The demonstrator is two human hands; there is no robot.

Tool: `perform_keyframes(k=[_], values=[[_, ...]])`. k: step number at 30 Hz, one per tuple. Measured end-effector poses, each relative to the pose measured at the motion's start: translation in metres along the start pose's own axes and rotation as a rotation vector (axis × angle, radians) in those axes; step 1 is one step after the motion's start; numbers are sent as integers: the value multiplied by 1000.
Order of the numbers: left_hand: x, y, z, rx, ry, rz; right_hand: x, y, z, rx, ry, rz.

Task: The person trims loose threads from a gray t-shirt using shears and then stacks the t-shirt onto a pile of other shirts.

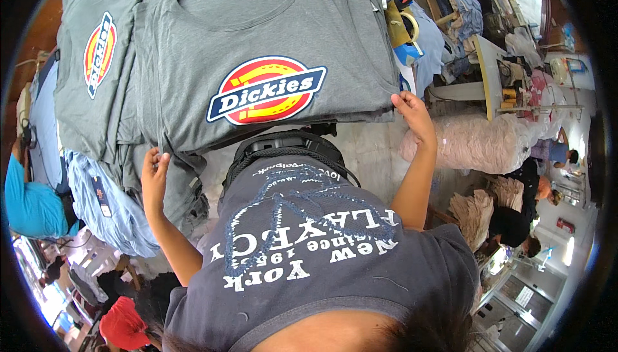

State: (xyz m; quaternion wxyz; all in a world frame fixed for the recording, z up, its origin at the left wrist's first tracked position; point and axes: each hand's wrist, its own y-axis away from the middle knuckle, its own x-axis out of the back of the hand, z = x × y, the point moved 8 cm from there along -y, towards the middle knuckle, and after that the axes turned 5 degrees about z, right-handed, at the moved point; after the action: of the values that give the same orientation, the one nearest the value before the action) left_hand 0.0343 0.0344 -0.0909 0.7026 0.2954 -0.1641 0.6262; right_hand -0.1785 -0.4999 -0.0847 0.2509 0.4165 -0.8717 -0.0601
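Note:
A grey T-shirt [183,56] with a wide neckline and a red, yellow and blue oval print lies folded in front of me, its neck toward the far side. My right hand [415,118] pinches its near right corner between thumb and fingers. At the near left edge, the fingers of my left hand [154,168] are closed on the grey cloth. Another grey T-shirt [74,111] with a like print, turned sideways, lies to the left. More rumpled grey cloth hangs just beyond my left hand.
Light blue garments [119,220] with a dark tag hang at the left. Right of the T-shirt sit a tape roll [412,28] and bundled garments. A large pale pink cloth bundle [473,143] lies beyond my right forearm. People work at both sides, one in a teal top [32,201].

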Motion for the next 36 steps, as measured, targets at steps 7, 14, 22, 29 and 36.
perform_keyframes(k=[7,14,22,29,36], values=[[19,-7,12,-95,279,-1,12,-5,4,-5,-181,-22],[41,3,-9,56,411,176,20,-15,14,-39,-193,-37],[32,-13,17,-205,66,304,24,-20,-17,209,246,288],[5,-138,142,-761,-8,310,-49,-126,-136,682,327,379],[-60,-217,209,-1145,-473,228,-115,-203,-181,543,559,489]])
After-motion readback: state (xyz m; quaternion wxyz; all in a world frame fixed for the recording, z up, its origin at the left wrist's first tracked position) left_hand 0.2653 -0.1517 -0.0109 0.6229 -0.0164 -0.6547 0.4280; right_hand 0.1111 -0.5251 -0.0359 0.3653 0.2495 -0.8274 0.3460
